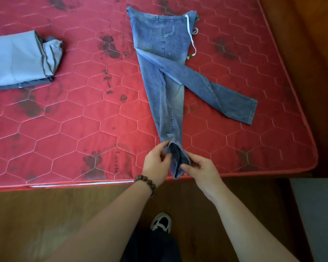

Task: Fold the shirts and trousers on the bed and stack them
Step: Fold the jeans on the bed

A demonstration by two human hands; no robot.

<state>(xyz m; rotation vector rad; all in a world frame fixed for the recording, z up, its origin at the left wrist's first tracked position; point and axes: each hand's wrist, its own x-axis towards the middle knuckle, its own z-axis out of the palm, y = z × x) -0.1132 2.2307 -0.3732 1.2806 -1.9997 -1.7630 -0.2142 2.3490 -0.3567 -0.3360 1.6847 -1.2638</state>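
**Jeans half sorted, one cuff in both hands**

The blue jeans [165, 72] lay on the red mattress [74, 120], which had "Lovely" printed near the front edge. Faded denim, white drawstring [191, 35] at the waist, one leg flopped off to the right. Left hand [156, 163] and right hand [201, 171] both pinched the nearer cuff. A folded grey garment [21, 59] sat well apart on the left. Brown bead bracelet [148, 183] on the left wrist.

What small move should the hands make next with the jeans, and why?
Probably draw the held leg sideways onto the other leg. Both the left hand and the right hand pinch one cuff of the jeans at the near edge of the bed, while the other leg lies splayed to the right.
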